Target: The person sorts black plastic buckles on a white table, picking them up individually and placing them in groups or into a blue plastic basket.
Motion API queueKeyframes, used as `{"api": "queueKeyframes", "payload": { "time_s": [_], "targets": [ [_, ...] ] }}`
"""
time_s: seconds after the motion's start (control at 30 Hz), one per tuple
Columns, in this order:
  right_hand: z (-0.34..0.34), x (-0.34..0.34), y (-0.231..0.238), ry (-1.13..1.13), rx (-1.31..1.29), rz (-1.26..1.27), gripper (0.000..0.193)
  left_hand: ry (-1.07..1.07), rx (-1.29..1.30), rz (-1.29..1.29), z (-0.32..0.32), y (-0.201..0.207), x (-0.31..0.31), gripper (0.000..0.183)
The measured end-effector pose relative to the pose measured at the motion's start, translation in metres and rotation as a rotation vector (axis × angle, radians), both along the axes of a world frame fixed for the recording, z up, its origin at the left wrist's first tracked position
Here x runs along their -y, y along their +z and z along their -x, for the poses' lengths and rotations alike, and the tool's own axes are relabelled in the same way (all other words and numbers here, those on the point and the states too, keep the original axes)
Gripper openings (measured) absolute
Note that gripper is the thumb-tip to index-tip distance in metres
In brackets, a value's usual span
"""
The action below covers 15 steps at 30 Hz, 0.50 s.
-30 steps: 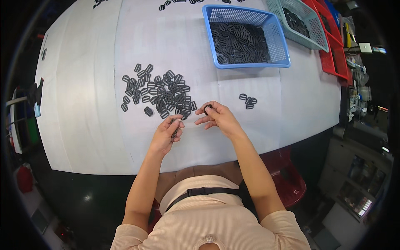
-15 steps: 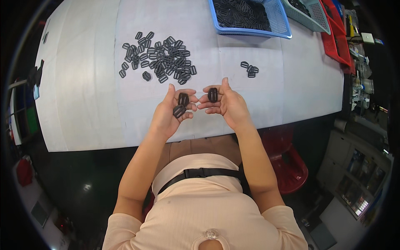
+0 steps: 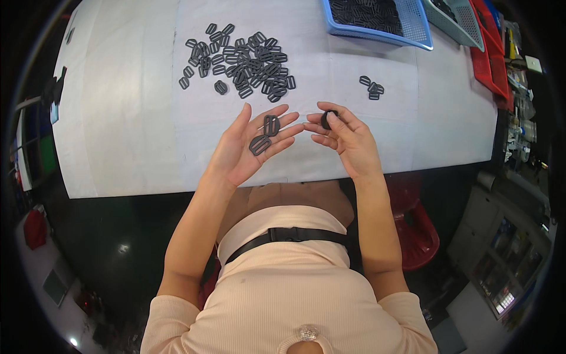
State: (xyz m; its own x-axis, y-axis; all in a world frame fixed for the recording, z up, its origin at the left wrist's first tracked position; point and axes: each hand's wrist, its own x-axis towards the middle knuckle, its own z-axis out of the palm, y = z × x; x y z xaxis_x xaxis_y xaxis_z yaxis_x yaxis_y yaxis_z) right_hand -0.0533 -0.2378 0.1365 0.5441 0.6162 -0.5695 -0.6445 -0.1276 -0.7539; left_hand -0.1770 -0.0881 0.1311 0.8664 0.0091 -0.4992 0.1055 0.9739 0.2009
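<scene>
Left hand [image 3: 237, 150]: palm up, fingers spread and nearly flat, two dark clusters of slotted buckles [image 3: 259, 145] lying loose, one on the fingers, one nearer the palm; each cluster looks more than one piece thick, exact count not clear. Change noted: the hand is flatter than half a second ago, so the slots now show plainly. Right hand [image 3: 355, 140]: fingers curled, gripping a dark piece [image 3: 326, 120] with the thumb laid across it; the thumb stood raised clear of it a moment ago. Whether that piece is one buckle or several cannot be told. The fingertips of the two hands all but meet. Meaning for the work, as judged: the right-hand piece is now secured, the left-hand ones merely carried and free to slide. Beyond the hands, on the white bench [image 3: 127, 127]: one large pile [image 3: 253, 66] of like buckles, ahead and to the left, unaltered; one small group [image 3: 374, 89], ahead and to the right, likewise. Farther off: blue basket [image 3: 380, 39], heaped with dark pieces; grey-green basket [image 3: 466, 34] beside it; red baskets [image 3: 490, 69] at the bench's right edge.
</scene>
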Motion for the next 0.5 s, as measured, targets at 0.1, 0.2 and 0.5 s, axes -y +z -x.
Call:
{"api": "queueKeyframes", "payload": {
  "time_s": [0.1, 0.2, 0.5],
  "targets": [
    [0.001, 0.002, -0.015, 0.003, 0.025, -0.042, 0.031, 0.001, 0.019, 0.002, 0.003, -0.001, -0.003, 0.059],
    [-0.002, 0.006, -0.017, 0.063, -0.168, -0.082, 0.032, 0.049, 0.009, 0.022, 0.005, -0.003, -0.004, 0.057],
    [0.047, -0.044, -0.028, 0.029, -0.532, -0.058, 0.031, 0.161, -0.18, -0.857, -0.006, -0.001, 0.029, 0.034]
  ]
}}
